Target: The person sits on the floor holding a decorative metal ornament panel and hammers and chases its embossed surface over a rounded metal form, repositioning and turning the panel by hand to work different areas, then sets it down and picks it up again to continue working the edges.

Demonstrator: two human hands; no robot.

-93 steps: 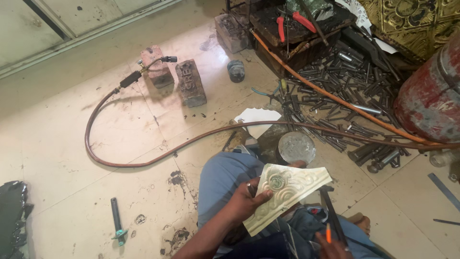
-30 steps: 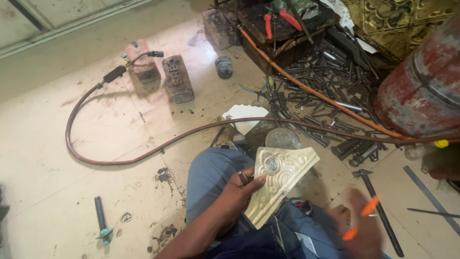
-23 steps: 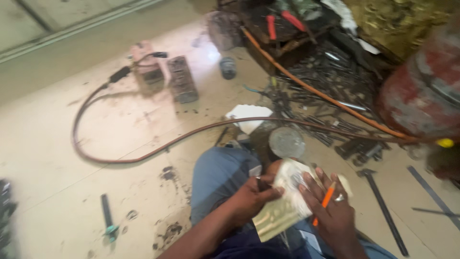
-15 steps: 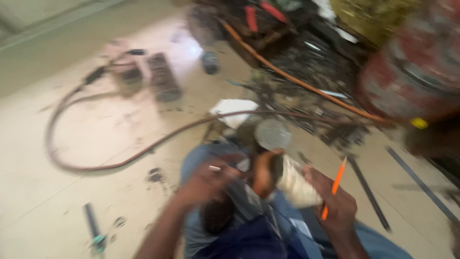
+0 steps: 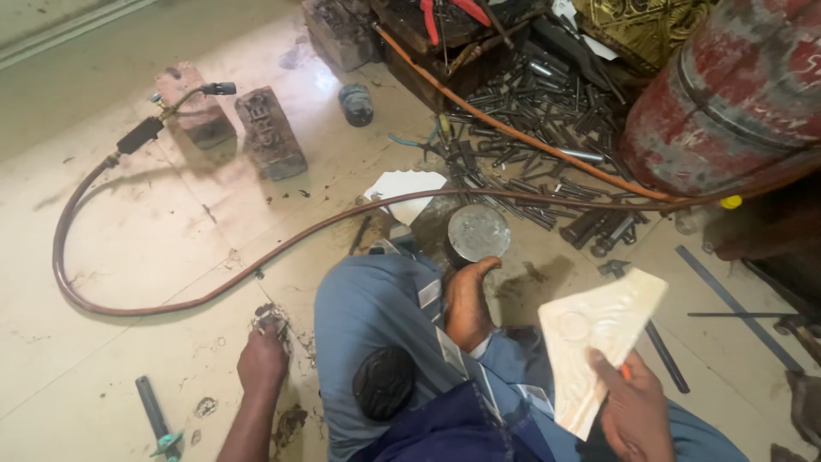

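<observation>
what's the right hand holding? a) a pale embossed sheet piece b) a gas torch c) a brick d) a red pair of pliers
a: the right hand grips the pale embossed sheet piece by its lower edge, while the left hand rests on the floor.

Tiled floor (image 5: 154, 248): hose (image 5: 214, 291), bricks (image 5: 269, 133), tools (image 5: 530, 111)

The cream embossed metal sheet (image 5: 599, 334) looks matt and relief-textured. The pale tiled floor (image 5: 128, 248) is glossy but grimy. The red gas cylinder (image 5: 727, 94) shows rough, rusted, flaking paint.
</observation>
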